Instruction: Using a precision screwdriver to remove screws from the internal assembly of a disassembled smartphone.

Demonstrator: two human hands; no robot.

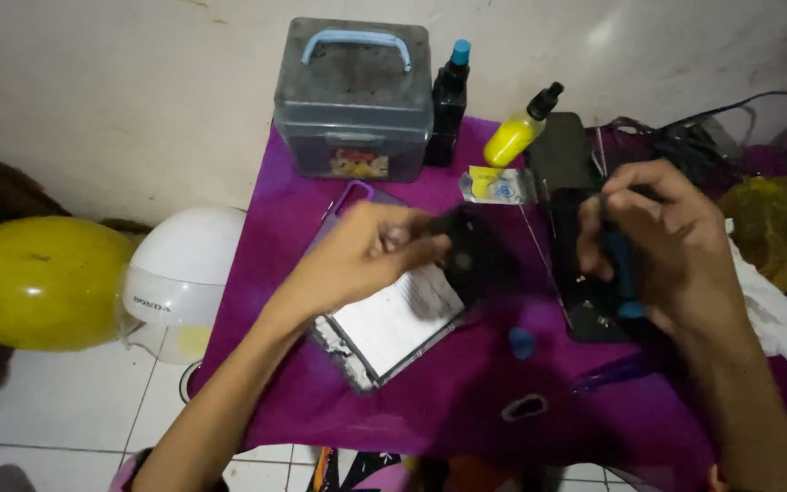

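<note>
left hand [366, 251]: centre of frame, fingers closed on a small dark phone part [468, 251]; part is blurred, exact kind unclear.
right hand [662, 237]: right of centre, fist wrapped round a blue-handled tool [626, 273]; handle end sticks out below the fingers.
hands: apart, level with each other, each clamped on its own item.
dark phone part: held in the air just above the opened phone, between the two hands.
opened phone [393, 323]: lies flat on the bench below the left hand, tilted diagonally, pale inner surface up, frame edges rough.
second phone body [585, 301]: black, lies on the bench under the right hand, small screws or contacts visible.
bench [266, 273]: covered by a purple cloth, fills the centre of the frame.
blue pick [522, 343]: small, on the cloth, lower centre, between the two phones.
black ring-shaped piece [526, 407]: on the cloth, near the bottom edge.
purple phone case [357, 196]: behind the left hand, mostly hidden.
grey storage box [354, 98]: top centre, light blue handle, lid shut.
dark bottle [449, 105]: blue cap, just right of the box.
yellow bottle [514, 137]: black nozzle, leaning, right of the dark bottle.
small sachet [495, 185]: clear and yellow, below the yellow bottle.
white helmet [179, 273]: on the floor, left of the bench.
yellow balloon [43, 282]: far left, beside the helmet.
white cloth [781, 319]: right edge.
</note>
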